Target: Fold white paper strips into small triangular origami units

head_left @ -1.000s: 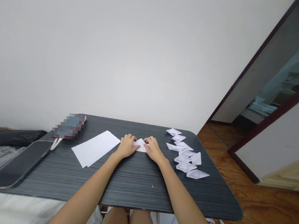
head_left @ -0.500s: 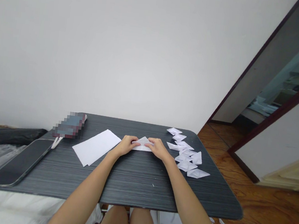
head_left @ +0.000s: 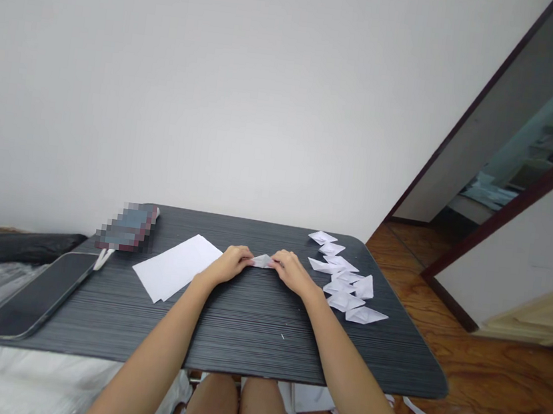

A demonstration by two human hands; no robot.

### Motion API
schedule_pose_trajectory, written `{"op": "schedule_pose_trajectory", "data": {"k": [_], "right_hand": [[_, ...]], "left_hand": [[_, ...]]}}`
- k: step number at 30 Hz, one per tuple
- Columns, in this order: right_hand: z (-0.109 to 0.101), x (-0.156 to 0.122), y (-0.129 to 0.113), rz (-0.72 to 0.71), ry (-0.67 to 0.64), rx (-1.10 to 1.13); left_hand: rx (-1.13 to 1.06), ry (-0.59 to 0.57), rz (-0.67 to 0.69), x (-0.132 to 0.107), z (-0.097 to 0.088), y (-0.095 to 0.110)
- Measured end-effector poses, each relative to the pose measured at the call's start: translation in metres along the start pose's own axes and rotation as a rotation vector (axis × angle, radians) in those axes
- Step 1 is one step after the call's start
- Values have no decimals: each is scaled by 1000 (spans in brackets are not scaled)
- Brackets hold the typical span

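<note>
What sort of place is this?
Probably a room in a home: a dark table stands by a plain white wall, and the brown floor has a wood-grain pattern.

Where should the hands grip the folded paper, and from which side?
Probably the two outer ends of the folded paper, left hand from the left, right hand from the right: it's wide and low, and pinching there leaves its middle uncovered.
</note>
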State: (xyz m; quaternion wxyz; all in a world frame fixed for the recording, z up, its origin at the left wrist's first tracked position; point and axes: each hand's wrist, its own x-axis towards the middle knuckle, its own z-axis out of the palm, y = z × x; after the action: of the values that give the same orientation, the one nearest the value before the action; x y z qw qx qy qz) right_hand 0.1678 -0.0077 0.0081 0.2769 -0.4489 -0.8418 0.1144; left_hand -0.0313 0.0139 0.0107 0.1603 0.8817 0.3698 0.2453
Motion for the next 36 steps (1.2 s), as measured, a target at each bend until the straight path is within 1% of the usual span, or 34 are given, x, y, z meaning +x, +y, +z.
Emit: {"op": "schedule_pose_trajectory", "data": {"k": [3, 5, 8, 12, 15, 17, 18, 20, 23, 24, 26, 28, 30, 32, 36], "right_hand": [[2, 1, 4, 86, 19, 131], [4, 3, 6, 119, 24, 174], [7, 4, 7, 142, 28, 147], [10, 6, 8, 131, 19, 75], [11, 5, 7, 132, 11, 34], [10, 4, 4, 124, 43, 6], [10, 4, 2, 113, 70, -16], [9, 3, -3, 74, 102, -71], [11, 2, -13, 19, 47, -148], [13, 2, -16, 21, 27, -169], [18, 2, -20, 49, 23, -205], [23, 3, -23, 84, 50, -224], [27, 4, -23, 114, 69, -222], [30, 5, -22, 156, 63, -205], [31, 8, -19, 300, 21, -144]], "left_hand": [[-32, 41, -115, 1, 1, -2], [-31, 60, -148, 2, 4, -2], [38, 91, -150, 4, 10, -3], [165, 101, -147, 4, 14, -4], [246, 96, -203, 3, 13, -2], [277, 99, -229, 1, 12, 1], [282, 96, -216, 1, 11, 3], [269, 63, -135, 1, 12, 8], [218, -38, 11, 2, 15, 14], [207, -58, 34, 3, 17, 15], [205, -59, 39, 4, 21, 16], [216, -24, 5, 5, 26, 17], [227, 6, -64, 7, 30, 16], [245, 10, -141, 7, 32, 17], [353, 37, -262, 3, 30, 20]]}}
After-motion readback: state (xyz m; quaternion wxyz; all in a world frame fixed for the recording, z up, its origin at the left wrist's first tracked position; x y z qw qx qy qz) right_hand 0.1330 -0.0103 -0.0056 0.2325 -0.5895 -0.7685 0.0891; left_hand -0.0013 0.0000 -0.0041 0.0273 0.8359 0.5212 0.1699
